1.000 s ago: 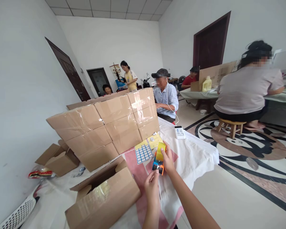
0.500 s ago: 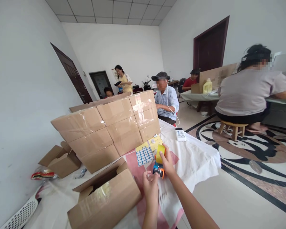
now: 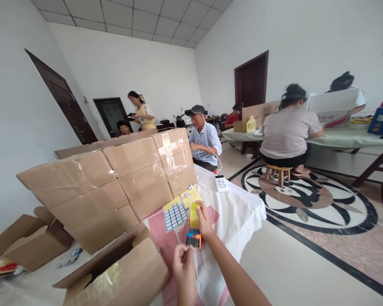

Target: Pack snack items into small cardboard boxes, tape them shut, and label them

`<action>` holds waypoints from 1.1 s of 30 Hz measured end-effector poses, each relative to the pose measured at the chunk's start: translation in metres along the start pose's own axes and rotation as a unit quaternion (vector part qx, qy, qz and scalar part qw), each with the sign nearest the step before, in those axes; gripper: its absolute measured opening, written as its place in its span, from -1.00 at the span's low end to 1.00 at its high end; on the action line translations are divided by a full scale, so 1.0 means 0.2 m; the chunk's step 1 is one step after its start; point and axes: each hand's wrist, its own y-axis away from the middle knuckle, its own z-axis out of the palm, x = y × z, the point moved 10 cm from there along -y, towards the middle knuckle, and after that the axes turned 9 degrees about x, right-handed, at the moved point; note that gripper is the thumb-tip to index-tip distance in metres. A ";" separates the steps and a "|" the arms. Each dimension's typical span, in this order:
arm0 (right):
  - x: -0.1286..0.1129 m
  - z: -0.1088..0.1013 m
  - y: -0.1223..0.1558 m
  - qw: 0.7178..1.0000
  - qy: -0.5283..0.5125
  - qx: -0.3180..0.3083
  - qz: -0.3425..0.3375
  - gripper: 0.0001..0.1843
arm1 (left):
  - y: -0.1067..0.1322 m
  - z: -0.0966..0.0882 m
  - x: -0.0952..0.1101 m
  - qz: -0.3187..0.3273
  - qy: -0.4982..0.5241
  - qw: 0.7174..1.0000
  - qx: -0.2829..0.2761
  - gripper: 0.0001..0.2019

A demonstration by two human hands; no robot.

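Note:
A tape dispenser [image 3: 193, 239] with a blue, orange and black front and a yellow roll is tilted above the cloth-covered table. My right hand [image 3: 204, 222] is closed round the side of the roll, thumb on the yellow face. Just below the dispenser's front end, my left hand [image 3: 183, 260] is closed in a pinch; what lies between its fingertips is too small to make out. Left of my hands stands an open cardboard box [image 3: 124, 272] with clear tape on its side. A sheet of blue-framed labels [image 3: 175, 216] rests on the table beyond the dispenser.
Taped cardboard boxes [image 3: 143, 180] form a stacked wall across the table. A white device [image 3: 221, 184] sits near the right edge. Another open carton [image 3: 35, 240] stands far left. Across the table sits a person in a light blue shirt [image 3: 207, 142]; others work further back.
The view has swung to the right. My left hand's pinch sits slightly further from the dispenser's front end, while my right hand keeps its hold on the roll.

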 end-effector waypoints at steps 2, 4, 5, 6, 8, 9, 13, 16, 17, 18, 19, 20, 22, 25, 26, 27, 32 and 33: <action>-0.02 0.00 0.00 1.000 -0.006 -0.006 -0.005 -0.64 | 0.01 -0.02 0.00 0.010 0.018 1.000 -0.012 -0.41; -0.04 0.01 0.01 1.000 -0.017 -0.014 -0.006 -0.67 | 0.02 -0.03 -0.02 0.017 0.033 0.999 -0.023 -0.40; -0.04 0.01 0.01 1.000 -0.022 -0.017 -0.004 -0.68 | 0.02 -0.04 -0.03 0.019 0.039 0.999 -0.026 -0.40; -0.04 0.02 0.02 0.999 -0.027 -0.020 -0.002 -0.69 | 0.03 -0.05 -0.03 0.021 0.043 0.998 -0.027 -0.40; -0.04 0.02 0.03 0.999 -0.035 -0.022 0.006 -0.71 | 0.03 -0.06 -0.05 0.024 0.046 0.998 -0.023 -0.39; -0.04 0.02 0.03 0.999 -0.038 -0.022 0.011 -0.71 | 0.03 -0.07 -0.06 0.025 0.047 0.998 -0.021 -0.38; 0.00 0.04 0.04 0.997 -0.057 -0.027 0.041 -0.69 | 0.03 -0.08 -0.08 0.020 0.043 0.999 -0.015 -0.37; 0.02 0.06 0.04 0.994 -0.078 -0.041 0.070 -0.66 | 0.02 -0.09 -0.09 0.004 0.043 0.999 0.000 -0.44; 0.03 0.07 0.04 0.992 -0.087 -0.049 0.081 -0.64 | 0.01 -0.09 -0.10 -0.010 0.043 0.999 0.000 -0.44; 0.04 0.08 0.04 0.990 -0.095 -0.058 0.091 -0.62 | 0.00 -0.09 -0.11 -0.028 0.040 0.999 -0.005 -0.42; 0.04 0.09 0.04 0.987 -0.104 -0.067 0.101 -0.59 | 0.00 -0.07 -0.12 -0.048 0.033 0.998 -0.015 -0.38; 0.04 0.10 0.04 0.985 -0.111 -0.074 0.111 -0.55 | -0.01 -0.06 -0.12 -0.066 0.023 0.997 -0.027 -0.36; 0.03 0.10 0.03 0.984 -0.110 -0.073 0.118 -0.43 | -0.02 -0.04 -0.13 -0.088 -0.001 0.995 -0.039 -0.35; 0.02 0.08 0.03 0.988 -0.084 -0.066 0.115 -0.23 | -0.04 -0.02 -0.11 -0.066 -0.019 0.997 -0.033 -0.40; 0.02 0.09 0.04 0.986 -0.082 -0.072 0.122 -0.18 | -0.03 -0.02 -0.11 -0.050 -0.016 0.998 -0.028 -0.41; 0.03 0.10 0.04 0.984 -0.087 -0.083 0.133 -0.15 | -0.03 -0.01 -0.10 -0.037 -0.010 0.999 -0.026 -0.42; 0.06 0.13 0.04 0.974 -0.141 -0.084 0.158 -0.02 | 0.00 0.04 -0.16 -0.055 -0.039 0.996 -0.062 -0.42; 0.06 0.13 0.04 0.972 -0.147 -0.083 0.161 0.00 | 0.00 0.04 -0.17 -0.065 -0.058 0.994 -0.071 -0.43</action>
